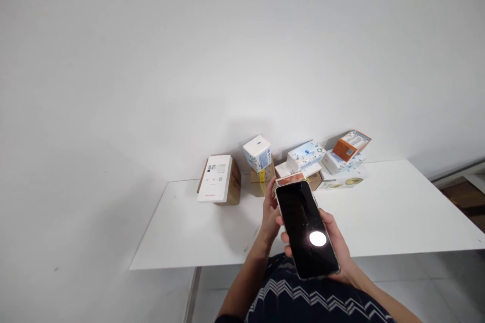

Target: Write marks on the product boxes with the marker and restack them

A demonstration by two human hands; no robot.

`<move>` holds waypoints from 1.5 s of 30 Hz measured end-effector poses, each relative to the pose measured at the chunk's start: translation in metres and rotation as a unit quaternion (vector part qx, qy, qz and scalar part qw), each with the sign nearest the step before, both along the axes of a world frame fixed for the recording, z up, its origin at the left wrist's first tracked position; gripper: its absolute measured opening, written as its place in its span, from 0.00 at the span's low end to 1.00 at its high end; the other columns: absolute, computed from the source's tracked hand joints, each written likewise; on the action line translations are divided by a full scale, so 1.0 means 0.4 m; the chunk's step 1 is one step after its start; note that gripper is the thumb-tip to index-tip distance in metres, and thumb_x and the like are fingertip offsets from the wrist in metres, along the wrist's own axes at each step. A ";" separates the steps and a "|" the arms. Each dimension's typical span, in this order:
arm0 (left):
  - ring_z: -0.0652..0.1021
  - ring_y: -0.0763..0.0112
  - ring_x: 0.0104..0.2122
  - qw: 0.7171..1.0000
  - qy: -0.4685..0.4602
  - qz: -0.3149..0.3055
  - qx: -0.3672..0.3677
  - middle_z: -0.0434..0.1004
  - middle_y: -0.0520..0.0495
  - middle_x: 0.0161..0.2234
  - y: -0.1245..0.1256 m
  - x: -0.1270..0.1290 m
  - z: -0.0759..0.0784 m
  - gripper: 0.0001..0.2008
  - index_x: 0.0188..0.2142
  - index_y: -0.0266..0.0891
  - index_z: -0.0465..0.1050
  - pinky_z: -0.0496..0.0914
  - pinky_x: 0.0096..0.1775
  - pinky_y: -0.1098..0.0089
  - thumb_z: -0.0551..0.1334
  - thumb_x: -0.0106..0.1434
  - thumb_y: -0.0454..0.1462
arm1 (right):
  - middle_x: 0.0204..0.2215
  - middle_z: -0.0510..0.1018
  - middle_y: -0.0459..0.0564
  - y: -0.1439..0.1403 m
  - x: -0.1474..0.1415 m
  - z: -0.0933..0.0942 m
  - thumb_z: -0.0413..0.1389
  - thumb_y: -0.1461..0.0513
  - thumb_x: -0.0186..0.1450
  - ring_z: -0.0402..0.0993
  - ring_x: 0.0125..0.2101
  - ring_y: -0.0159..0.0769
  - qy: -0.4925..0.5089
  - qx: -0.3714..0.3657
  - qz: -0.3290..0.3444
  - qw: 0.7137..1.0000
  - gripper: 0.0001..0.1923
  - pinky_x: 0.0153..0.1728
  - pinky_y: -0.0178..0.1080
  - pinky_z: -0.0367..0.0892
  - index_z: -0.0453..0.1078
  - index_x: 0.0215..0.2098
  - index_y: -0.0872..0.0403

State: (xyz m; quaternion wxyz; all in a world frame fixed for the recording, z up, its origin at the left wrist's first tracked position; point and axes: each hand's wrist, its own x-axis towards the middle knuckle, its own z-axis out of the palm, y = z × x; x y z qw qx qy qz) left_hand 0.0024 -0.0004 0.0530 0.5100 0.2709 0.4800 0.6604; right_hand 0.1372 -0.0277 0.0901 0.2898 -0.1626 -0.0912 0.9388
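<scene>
The person at the bench (182,227) has the right hand (340,245) wrapped round a phone (306,229), thumb along one edge and fingertips curling over the other. The screen looks dark but for one bright white oval — reflection or something lit, I can't tell. The left hand (270,214) reaches up beside it, fingers against the left edge of an orange-printed box (290,178) just past the phone's top end. The phone covers much of that box, so I can't say whether the left hand truly grips it or only rests there, nor whether phone and box touch.

Taking the phone as the clock's centre, a white box (215,179) lies on a cardboard carton at ten o'clock, a blue-and-white carton (258,154) leans at eleven, a floral box (306,155) sits at twelve, and an orange carton (350,145) perches at one.

The step in hand, I'd judge, is bringing phone and orange-printed box together in front of the person. The next move would call for a steady right hand — and a left that braces the box's edge without nudging the pile behind.
</scene>
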 end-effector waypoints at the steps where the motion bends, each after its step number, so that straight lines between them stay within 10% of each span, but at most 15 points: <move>1: 0.78 0.59 0.45 1.000 0.000 -0.014 0.004 0.77 0.44 0.49 -0.002 -0.001 0.001 0.35 0.56 0.48 0.68 0.72 0.46 0.61 0.72 0.48 0.46 | 0.37 0.82 0.56 0.001 0.001 0.000 0.47 0.45 0.65 0.79 0.33 0.45 -0.003 0.003 -0.002 1.000 0.30 0.35 0.45 0.74 0.70 0.54 0.56; 22: 0.78 0.64 0.41 0.998 0.000 -0.056 0.016 0.75 0.45 0.48 0.028 -0.009 -0.038 0.36 0.60 0.49 0.61 0.73 0.42 0.66 0.68 0.53 0.44 | 0.42 0.81 0.56 0.035 0.012 -0.024 0.47 0.44 0.63 0.79 0.38 0.47 -0.037 -0.009 -0.020 0.999 0.31 0.41 0.48 0.72 0.70 0.54 0.54; 29: 0.76 0.60 0.48 0.999 -0.022 -0.005 0.044 0.72 0.43 0.54 0.034 -0.018 -0.051 0.37 0.62 0.47 0.56 0.72 0.47 0.63 0.67 0.54 0.38 | 0.49 0.78 0.56 0.058 0.106 -0.034 0.48 0.42 0.61 0.78 0.42 0.50 -0.170 0.034 -0.149 0.973 0.32 0.40 0.49 0.73 0.70 0.54 0.52; 34: 0.76 0.62 0.46 0.998 -0.043 0.035 0.042 0.73 0.45 0.52 0.037 -0.030 -0.055 0.38 0.63 0.49 0.54 0.72 0.46 0.63 0.66 0.55 0.37 | 0.55 0.72 0.55 0.113 0.209 -0.226 0.48 0.44 0.62 0.75 0.47 0.48 -0.457 0.118 -0.261 0.842 0.33 0.44 0.46 0.72 0.63 0.59 0.51; 38: 0.76 0.62 0.47 0.996 -0.051 0.049 0.057 0.72 0.45 0.52 0.035 -0.034 -0.052 0.37 0.62 0.49 0.55 0.73 0.45 0.64 0.66 0.55 0.36 | 0.46 0.77 0.57 0.134 0.270 -0.456 0.41 0.45 0.65 0.76 0.43 0.44 -0.765 0.249 -0.084 0.587 0.35 0.43 0.42 0.71 0.57 0.63 0.55; 45: 0.77 0.64 0.43 0.996 -0.044 0.058 0.045 0.73 0.45 0.50 0.027 -0.039 -0.058 0.36 0.60 0.50 0.58 0.73 0.44 0.64 0.66 0.52 0.36 | 0.55 0.64 0.69 0.096 0.278 -0.650 0.47 0.52 0.63 0.65 0.53 0.64 -0.871 0.268 0.002 0.412 0.31 0.48 0.61 0.60 0.60 0.62 0.56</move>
